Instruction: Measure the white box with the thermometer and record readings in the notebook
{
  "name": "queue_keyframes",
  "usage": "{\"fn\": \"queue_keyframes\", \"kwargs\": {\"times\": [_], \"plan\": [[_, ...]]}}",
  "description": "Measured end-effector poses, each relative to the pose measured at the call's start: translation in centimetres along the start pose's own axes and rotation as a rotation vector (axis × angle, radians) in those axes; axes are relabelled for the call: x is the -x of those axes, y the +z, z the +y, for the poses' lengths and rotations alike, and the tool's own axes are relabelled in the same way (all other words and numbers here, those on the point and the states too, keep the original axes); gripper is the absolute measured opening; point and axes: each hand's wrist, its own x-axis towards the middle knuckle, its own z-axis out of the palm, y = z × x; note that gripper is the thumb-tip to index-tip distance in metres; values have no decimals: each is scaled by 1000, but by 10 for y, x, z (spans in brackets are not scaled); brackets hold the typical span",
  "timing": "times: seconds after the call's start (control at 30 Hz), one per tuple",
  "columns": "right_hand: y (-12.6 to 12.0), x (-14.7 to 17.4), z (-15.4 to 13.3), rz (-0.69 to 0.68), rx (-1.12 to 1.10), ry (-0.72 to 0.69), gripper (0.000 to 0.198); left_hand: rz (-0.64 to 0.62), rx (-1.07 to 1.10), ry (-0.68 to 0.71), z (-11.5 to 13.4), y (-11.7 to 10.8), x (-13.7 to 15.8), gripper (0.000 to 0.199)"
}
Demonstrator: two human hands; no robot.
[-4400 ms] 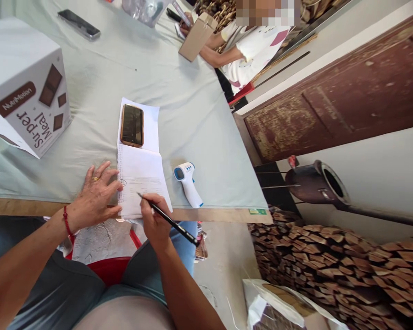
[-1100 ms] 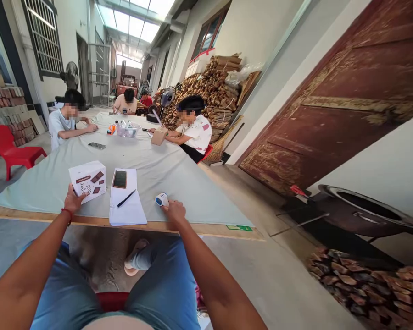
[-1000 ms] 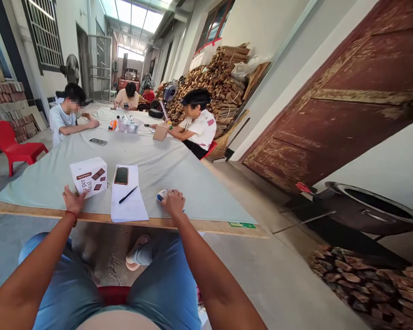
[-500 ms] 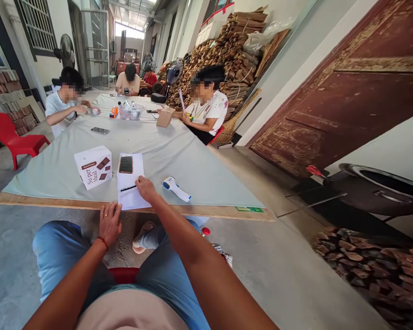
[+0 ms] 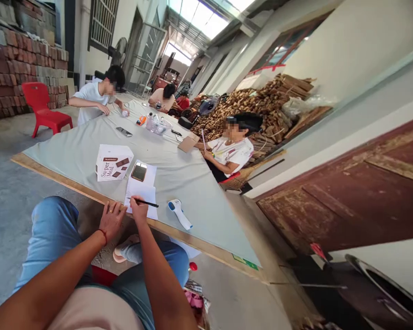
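Observation:
My right hand grips a black pen over the lower left part of a white notebook, where small marks show on the page. My left hand lies flat at the table edge, fingers stretched out toward the notebook's lower left corner. A phone with a dark screen rests on the notebook's upper page. Left of it stands a white box printed "Super Meal". To the right of the notebook lies a white and blue infrared thermometer.
Farther along the cloth-covered table are another phone, a clear plastic basket and a cardboard box. Several people sit around it. A red chair stands at left; stacked firewood lines the wall.
My right hand has picked up the pen from the notebook and moved to the page's left side. My left hand stays at the table edge. The camera view has tilted and shifted.

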Motion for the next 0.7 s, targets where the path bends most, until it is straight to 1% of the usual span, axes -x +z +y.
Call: {"fn": "queue_keyframes", "kwargs": {"times": [0.13,0.47,0.7], "plan": [[-1,7,12,16,81,-50,13,36,-22,7,0,9,4,48],[-5,9,22,-43,214,-94,15,65,-8,27,-2,13,6,48],[-7,8,26,-79,273,-109,17,6,-11,17,0,8,5,46]]}}
